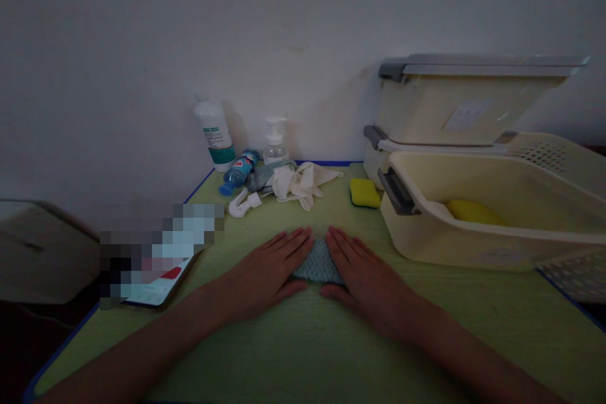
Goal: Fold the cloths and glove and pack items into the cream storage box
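Note:
A grey-blue textured cloth [318, 263] lies on the green tabletop [293, 353], its two ends covered by my hands. My left hand [272, 271] rests flat over the left end, fingers stretched out and thumb apart. On the right end lies my right hand [362, 281], also flat with its fingers extended. Only the middle of the cloth shows between them. Beyond the hands, to the right, sits a yellow sponge [363, 193] with a dark green underside.
A cream bin [454, 252] holding something yellow stands right, before a lidded box [440, 107]. Along the wall are a white bottle [215, 136], a blue bottle [240, 169], a pump bottle [275, 142], white gloves [300, 183] and a spray head [243, 203]. A phone [156, 287] lies left.

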Available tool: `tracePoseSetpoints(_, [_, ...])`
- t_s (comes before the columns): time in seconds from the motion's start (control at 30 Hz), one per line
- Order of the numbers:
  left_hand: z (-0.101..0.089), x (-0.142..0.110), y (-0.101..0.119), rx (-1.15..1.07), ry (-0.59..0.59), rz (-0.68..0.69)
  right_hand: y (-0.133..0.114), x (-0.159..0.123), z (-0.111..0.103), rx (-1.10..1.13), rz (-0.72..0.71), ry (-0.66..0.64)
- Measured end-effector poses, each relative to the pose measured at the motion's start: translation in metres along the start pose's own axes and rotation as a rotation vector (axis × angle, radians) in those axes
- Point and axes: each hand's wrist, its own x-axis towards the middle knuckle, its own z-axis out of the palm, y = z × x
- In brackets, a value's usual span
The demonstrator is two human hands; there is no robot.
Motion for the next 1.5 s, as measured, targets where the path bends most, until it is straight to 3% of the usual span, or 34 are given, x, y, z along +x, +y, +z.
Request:
tracePoseSetpoints(0.2, [-0.009,0.003,0.002,-0.048,0.005,-0.056,0.000,0.000,-0.002,-0.050,0.005,0.005])
tracePoseSetpoints(0.47, [-0.006,0.005,0.000,-0.180,0.105,-0.168,0.003,0.000,-0.013,-0.061,0.036,0.078])
tracePoseSetpoints(0.6, [-0.008,0.009,-0.009,-0.525,0.225,-0.343,0.009,0.002,-0.016,0.099,0.167,0.117])
tracePoseSetpoints(0.77, [-0.012,0.019,-0.012,-1.082,0.440,-0.564,0.014,0.011,-0.010,0.594,0.303,0.403])
tracePoseSetpoints(0.87, [-0.011,0.021,-0.009,-1.187,0.526,-0.576,0.015,0.016,-0.007,0.893,0.346,0.455])
tracePoseSetpoints(0.97, [-0.011,0.022,-0.008,-1.170,0.529,-0.604,0.014,0.019,-0.005,0.984,0.374,0.449])
tracePoseSetpoints(1.2, [-0.012,0.023,-0.012,-1.155,0.586,-0.558,0.008,0.015,-0.006,0.928,0.311,0.531])
tracePoseSetpoints(1.5, [-0.024,0.022,-0.008,-1.266,0.609,-0.487,-0.002,0.000,-0.024,0.753,0.199,0.594])
